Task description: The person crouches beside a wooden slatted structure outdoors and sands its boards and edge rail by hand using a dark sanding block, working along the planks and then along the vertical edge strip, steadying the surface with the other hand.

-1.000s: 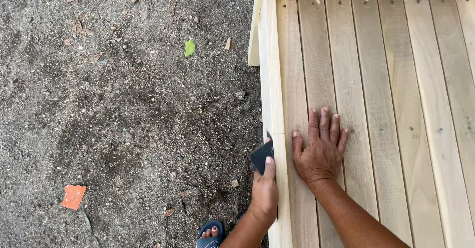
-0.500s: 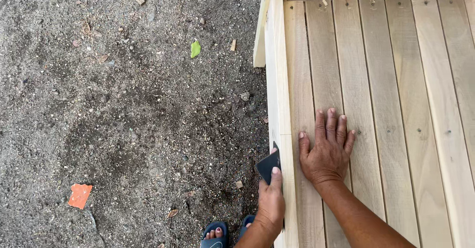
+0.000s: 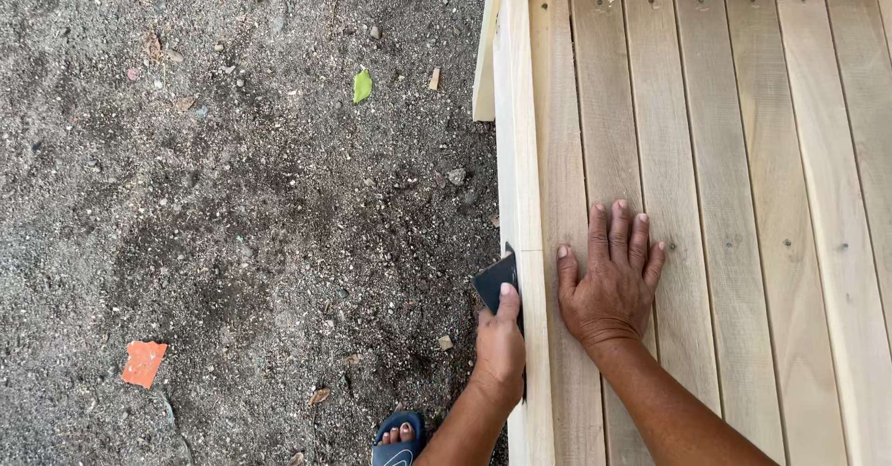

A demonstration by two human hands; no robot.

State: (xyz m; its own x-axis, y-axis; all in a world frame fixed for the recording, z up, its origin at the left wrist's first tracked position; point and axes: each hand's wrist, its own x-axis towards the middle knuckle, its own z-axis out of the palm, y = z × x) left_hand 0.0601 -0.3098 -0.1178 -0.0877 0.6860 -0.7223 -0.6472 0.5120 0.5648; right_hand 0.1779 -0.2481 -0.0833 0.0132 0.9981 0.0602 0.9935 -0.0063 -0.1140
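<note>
I see my left hand closed on a dark sanding pad, pressing it against the outer face of the side rail of the pale slatted wooden frame. My right hand lies open and flat on the slats just inside that rail, holding nothing. Out beyond the rail, on the gravelly ground, lie a green leaf and an orange scrap, with my sandalled toes near the rail's lower end
</note>
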